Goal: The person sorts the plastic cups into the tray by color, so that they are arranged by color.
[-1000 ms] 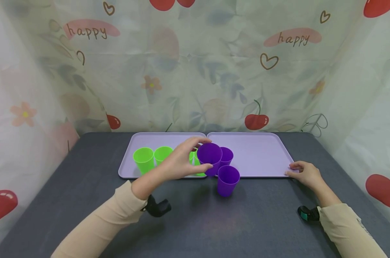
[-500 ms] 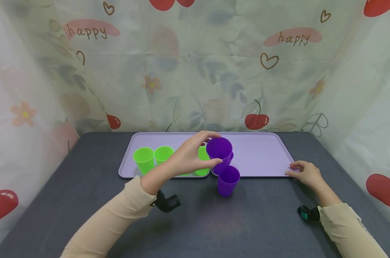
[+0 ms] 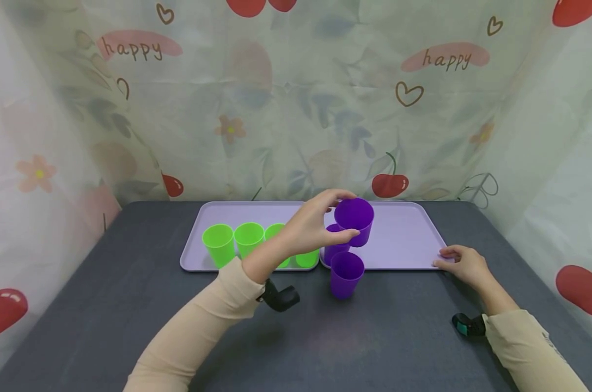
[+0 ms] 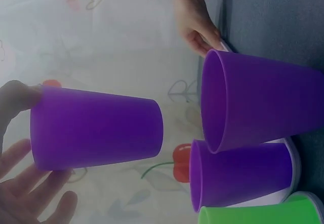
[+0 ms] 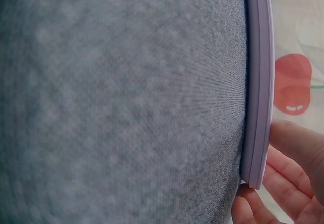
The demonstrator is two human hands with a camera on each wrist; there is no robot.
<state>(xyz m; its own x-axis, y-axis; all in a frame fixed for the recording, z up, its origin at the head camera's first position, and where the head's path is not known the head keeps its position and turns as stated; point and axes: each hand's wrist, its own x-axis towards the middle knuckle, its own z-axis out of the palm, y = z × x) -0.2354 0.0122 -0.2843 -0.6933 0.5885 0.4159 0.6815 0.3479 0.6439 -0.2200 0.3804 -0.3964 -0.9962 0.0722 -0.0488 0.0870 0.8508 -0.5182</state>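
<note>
My left hand grips a purple cup near its rim, thumb on the near side and fingers behind. In the left wrist view this held cup hangs apart from the others. A second purple cup stands at the left end of the right lilac tray, partly behind my hand. On the dark table in front of that tray is a third purple cup, upright. My right hand pinches the tray's front right corner; the right wrist view shows thumb and fingers at the tray rim.
Several green cups stand in a row on the left lilac tray, some partly covered by my left forearm. Both trays lie side by side at the back of the dark table. A printed curtain hangs behind and at the sides.
My left hand has carried the purple cup right and farther back, from beside the left tray's end to over the right tray. The right hand has stayed at the tray corner.
</note>
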